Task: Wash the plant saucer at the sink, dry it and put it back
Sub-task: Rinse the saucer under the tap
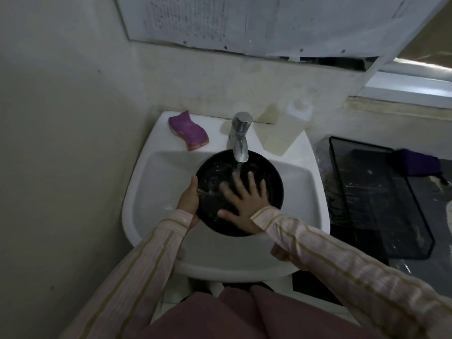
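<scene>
Black round saucer [212,174] sits in the white sink [159,182] basin, tilted a bit toward the person, directly under the chrome tap [241,135]. Water [239,167] is running and lands on the saucer's inner face just ahead of the right hand's fingertips. Left hand [188,201] grips the saucer's left rim, with the thumb hooked over the edge onto the inside and the rest of the fingers hidden behind or under it. Right hand [244,204] lies flat on the inner face, fingers straight and spread, palm near the rim closest to the person; it holds nothing and is somewhat motion-blurred. Both sleeves are pink-striped. Beyond the left hand, on the sink's back ledge: a purple sponge [188,130], left of the tap. Beyond the right hand, on the same ledge, right of the tap: a pale translucent bottle [286,128] against the wall. Well to the right of the right hand, off the sink: a black mesh tray [381,204] on a dark surface. Above it all, a mirror edge [220,33] on the wall.
</scene>
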